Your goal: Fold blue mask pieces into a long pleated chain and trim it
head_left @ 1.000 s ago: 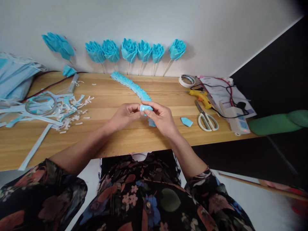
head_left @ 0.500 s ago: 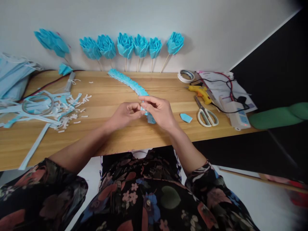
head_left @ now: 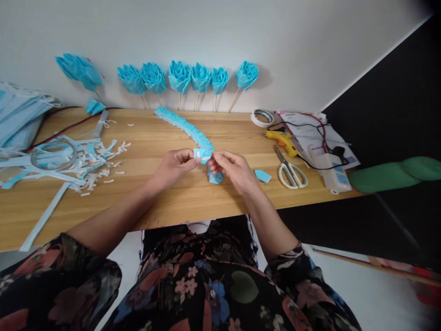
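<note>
Behind the wooden table point(head_left: 155, 207), blue flowers point(head_left: 179, 77) line the wall; a curved blue strip point(head_left: 186, 128) lies before them (scissors point(head_left: 292, 172) sit rightward). Above it, partly blocking it, left-hand fingers point(head_left: 189, 162) and right-hand fingers point(head_left: 217, 157) pinch a small blue piece point(head_left: 202, 154) between them.

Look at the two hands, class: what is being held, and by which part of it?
A small folded blue piece: the left hand pinches its left edge, the right hand its right end.
</note>
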Motion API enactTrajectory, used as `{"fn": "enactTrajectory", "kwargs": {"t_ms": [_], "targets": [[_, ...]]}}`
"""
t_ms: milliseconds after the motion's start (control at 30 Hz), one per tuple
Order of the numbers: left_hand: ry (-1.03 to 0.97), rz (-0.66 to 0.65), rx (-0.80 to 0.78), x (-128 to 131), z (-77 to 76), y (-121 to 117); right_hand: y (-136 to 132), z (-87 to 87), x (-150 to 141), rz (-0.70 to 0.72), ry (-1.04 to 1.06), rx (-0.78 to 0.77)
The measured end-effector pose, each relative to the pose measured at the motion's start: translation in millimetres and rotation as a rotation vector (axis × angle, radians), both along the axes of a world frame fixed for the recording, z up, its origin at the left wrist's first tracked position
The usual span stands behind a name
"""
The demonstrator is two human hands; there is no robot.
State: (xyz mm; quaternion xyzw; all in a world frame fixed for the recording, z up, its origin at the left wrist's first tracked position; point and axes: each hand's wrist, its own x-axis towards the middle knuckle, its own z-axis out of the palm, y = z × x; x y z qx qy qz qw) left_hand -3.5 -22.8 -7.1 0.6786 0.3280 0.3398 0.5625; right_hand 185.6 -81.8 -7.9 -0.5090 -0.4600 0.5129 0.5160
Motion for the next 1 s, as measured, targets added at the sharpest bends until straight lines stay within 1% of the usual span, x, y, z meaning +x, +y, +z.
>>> {"fn": "enactTrajectory", "kwargs": {"t_ms": [200, 333, 433, 467, 533, 600, 633, 667, 733, 800, 867, 1000], "targets": [[0.008, -0.001, 0.011, -1, -2.0, 1, 1, 6.7, -2, 0.012, -0.085, -0.002], [-0.014, 0.046, 0.001, -1, -2.2, 3, -2, 7.3, -5, 0.051, -0.091, 0.028], [-0.035, 0.083, 0.011, -1, -5.1, 6, -1, 6.2, -9, 0.075, -0.085, 0.051], [-0.053, 0.114, 0.035, -1, -6.0, 7, 0, 5.9, -10, 0.063, -0.083, 0.064], [-0.099, 0.233, 0.132, -2, -6.1, 8, 4, 6.2, -12, 0.006, -0.086, 0.102], [-0.128, 0.362, 0.285, -2, -3.1, 5, 7, 7.7, -14, -0.081, -0.114, 0.149], [-0.123, 0.391, 0.367, -2, -0.5, 2, 9, 8.6, -16, -0.121, -0.141, 0.171], [-0.102, 0.387, 0.442, -2, 2.5, -1, 9, 9.3, -17, -0.152, -0.175, 0.189], [-0.021, 0.306, 0.564, -2, 8.1, -8, 9, 9.3, -21, -0.186, -0.245, 0.222], [0.068, 0.237, 0.636, -1, 11.2, -12, 8, 6.7, -24, -0.178, -0.293, 0.253], [0.131, 0.233, 0.662, 0, 10.6, -12, 7, 2.5, -26, -0.167, -0.316, 0.275], [0.203, 0.286, 0.620, 1, 3.8, -9, 6, -4.4, -26, -0.175, -0.361, 0.269]]}}
